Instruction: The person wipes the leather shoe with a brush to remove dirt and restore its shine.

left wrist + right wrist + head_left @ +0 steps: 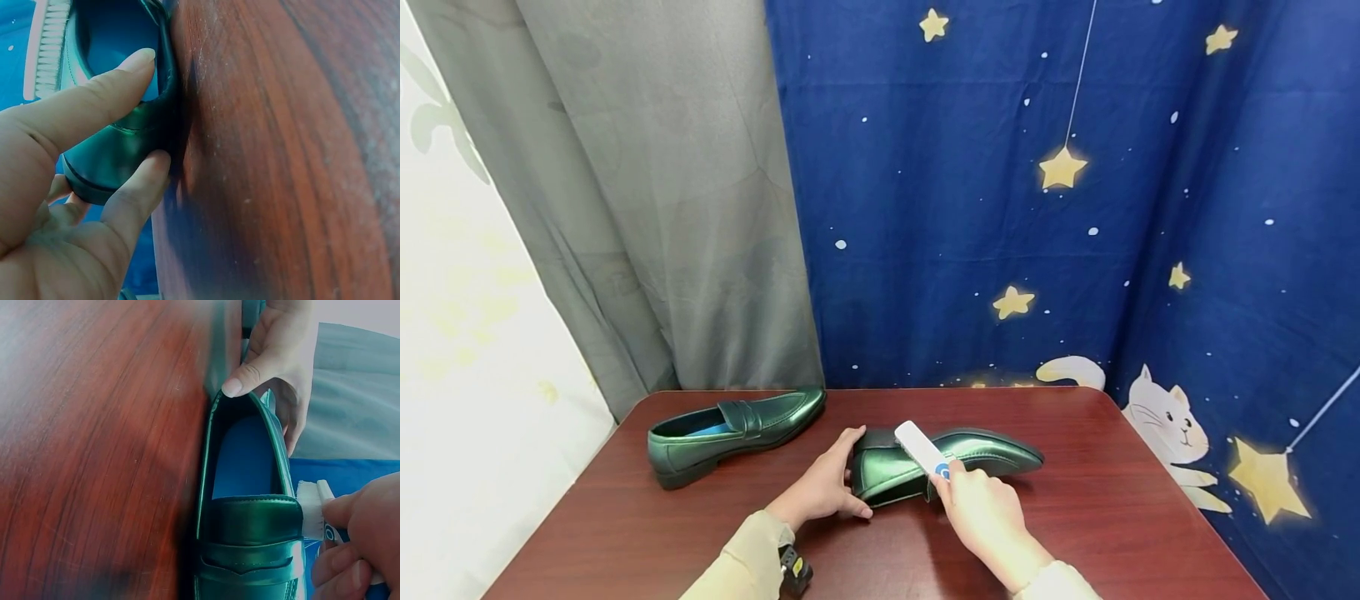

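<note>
A shiny green loafer [1000,450] lies tipped on its side on the table, its toe to the right and its opening facing me. My left hand [823,487] grips it at the heel; in the left wrist view the thumb [119,87] reaches over the rim of the opening and the fingers go round the back. My right hand [988,517] holds a white brush [919,446] by its handle. In the right wrist view the pale bristles [309,506] meet the side of the shoe beside the strap [250,562]. A blue insole [247,456] shows inside.
A second green loafer [737,433] stands upright at the table's back left, toe toward the back right. The reddish-brown wooden table [1112,500] ends at a grey curtain [700,208] and a blue starry curtain [940,208]. A black device [795,571] sits at my left wrist.
</note>
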A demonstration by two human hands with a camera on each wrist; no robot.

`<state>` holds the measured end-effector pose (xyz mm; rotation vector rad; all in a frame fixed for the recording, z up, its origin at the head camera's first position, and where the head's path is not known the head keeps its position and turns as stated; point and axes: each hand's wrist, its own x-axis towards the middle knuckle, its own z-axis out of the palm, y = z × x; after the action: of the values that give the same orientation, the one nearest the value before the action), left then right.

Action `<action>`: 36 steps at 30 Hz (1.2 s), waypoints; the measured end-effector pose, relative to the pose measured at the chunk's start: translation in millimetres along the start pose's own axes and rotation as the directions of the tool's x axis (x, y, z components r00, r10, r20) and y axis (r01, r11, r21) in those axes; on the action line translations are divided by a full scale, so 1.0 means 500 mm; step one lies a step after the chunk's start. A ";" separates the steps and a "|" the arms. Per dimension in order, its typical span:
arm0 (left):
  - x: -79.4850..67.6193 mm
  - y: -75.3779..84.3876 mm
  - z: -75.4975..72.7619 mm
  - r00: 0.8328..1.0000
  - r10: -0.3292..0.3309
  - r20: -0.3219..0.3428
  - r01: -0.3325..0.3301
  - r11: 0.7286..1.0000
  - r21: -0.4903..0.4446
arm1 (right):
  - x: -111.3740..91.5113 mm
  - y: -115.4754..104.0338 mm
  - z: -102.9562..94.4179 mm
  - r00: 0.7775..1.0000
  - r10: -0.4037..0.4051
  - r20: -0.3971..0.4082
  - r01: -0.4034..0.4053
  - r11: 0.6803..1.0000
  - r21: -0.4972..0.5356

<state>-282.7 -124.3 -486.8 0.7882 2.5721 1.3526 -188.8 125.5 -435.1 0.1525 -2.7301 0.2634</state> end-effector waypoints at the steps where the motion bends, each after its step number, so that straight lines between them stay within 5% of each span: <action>1: 0.000 0.000 0.000 1.000 0.000 0.001 0.000 1.000 0.001 | 0.000 0.002 -0.001 1.000 -0.001 0.003 0.001 1.000 0.000; 21: -0.004 0.014 -0.002 1.000 0.021 0.000 -0.021 0.999 0.024 | -0.006 0.016 -0.019 0.999 0.024 0.035 -0.025 0.999 0.027; 36: 0.002 0.008 -0.004 0.999 0.000 0.039 0.001 1.000 -0.010 | -0.019 0.093 -0.028 0.993 0.086 0.086 -0.089 0.996 0.023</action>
<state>-282.8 -123.3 -482.3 0.8037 2.5341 1.3358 -181.5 174.3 -433.6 0.0525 -2.8229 0.3249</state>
